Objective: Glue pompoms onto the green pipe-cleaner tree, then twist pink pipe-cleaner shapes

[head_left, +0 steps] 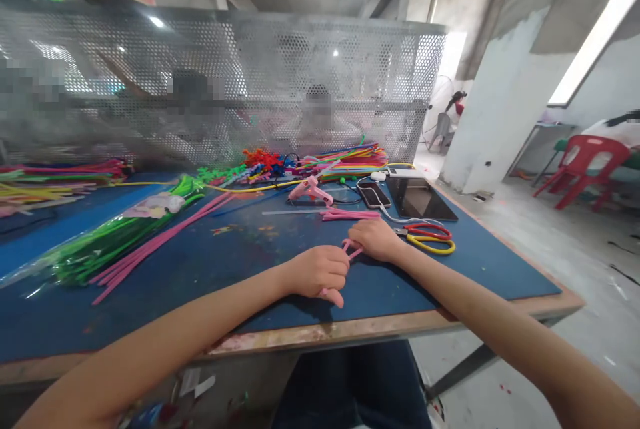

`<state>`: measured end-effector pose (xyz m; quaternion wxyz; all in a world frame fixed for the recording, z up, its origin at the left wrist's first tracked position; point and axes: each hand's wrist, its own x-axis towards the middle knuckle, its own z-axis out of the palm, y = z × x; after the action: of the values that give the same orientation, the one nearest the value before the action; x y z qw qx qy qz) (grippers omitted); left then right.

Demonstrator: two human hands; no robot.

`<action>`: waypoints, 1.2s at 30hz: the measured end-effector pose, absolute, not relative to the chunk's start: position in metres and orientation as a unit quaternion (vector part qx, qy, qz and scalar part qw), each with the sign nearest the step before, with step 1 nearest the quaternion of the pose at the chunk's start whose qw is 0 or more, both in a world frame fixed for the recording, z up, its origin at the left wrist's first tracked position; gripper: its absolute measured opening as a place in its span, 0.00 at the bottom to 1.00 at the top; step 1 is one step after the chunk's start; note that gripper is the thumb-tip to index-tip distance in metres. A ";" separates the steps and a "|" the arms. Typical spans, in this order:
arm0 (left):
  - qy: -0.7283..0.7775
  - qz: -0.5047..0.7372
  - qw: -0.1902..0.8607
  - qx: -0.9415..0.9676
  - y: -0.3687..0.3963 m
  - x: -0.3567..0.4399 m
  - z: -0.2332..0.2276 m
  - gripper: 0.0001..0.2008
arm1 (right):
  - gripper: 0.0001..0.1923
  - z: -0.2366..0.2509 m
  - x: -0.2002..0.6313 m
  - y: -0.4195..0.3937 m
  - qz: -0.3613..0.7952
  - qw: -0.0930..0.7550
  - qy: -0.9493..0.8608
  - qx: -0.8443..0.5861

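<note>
A pink pipe cleaner [350, 249] is pinched between left hand [317, 272] and right hand [375, 239], near the table's [150, 296] front edge. It is judged light, soft and easily bent; best gripped close to the bend.

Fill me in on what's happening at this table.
A person sits at a blue-topped table, both hands working one pink pipe cleaner. The left hand grips its near end; the right hand pinches the far end. Red-and-yellow scissors, a pink glue gun, a phone and more pipe cleaners lie around.
</note>
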<state>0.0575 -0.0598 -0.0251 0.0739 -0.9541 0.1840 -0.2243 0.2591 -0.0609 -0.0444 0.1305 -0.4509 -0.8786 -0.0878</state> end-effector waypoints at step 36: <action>0.140 -0.215 0.116 -0.959 -0.054 0.075 -0.041 0.26 | 0.09 -0.040 0.214 -0.033 0.364 0.371 -0.725 -0.452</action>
<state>0.0754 -0.0544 -0.0411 0.1160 -0.9594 0.1405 -0.2154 0.2144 -0.0328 -0.0398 0.3708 -0.4524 -0.7248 0.3640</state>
